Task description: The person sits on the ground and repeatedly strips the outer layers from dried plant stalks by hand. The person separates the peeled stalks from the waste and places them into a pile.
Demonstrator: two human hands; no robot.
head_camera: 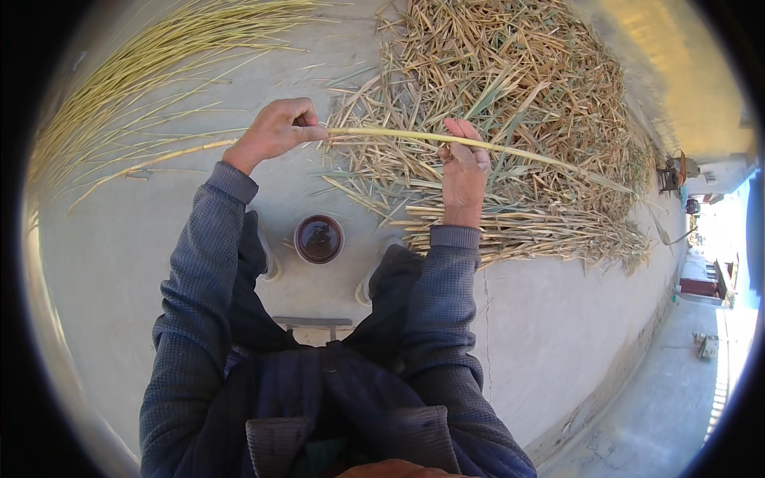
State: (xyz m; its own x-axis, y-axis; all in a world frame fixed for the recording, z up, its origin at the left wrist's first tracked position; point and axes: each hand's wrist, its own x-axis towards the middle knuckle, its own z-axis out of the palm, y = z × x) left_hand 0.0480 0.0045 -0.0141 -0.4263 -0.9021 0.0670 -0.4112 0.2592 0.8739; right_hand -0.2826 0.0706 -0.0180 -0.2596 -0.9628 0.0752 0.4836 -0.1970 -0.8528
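Note:
A long reed stalk (382, 132) runs across the view in front of me, its thinner end bending down at the far left and a dry leaf trailing at its right end. My left hand (281, 128) grips it between thumb and fingers. Farther right, my right hand (465, 158) has its thumb and fingers around the same stalk, with the fingertips behind it. Beyond my right hand lies a big heap of dry leaves and husks (526, 89). Beside my right forearm is a bundle of cut stalks (526, 233).
A round bowl of dark liquid (320, 239) stands on the concrete floor (538, 334) between my feet. Long, thin yellow-green stalks (149, 66) are spread at the upper left. Part of a low wooden stool (314, 322) shows between my legs.

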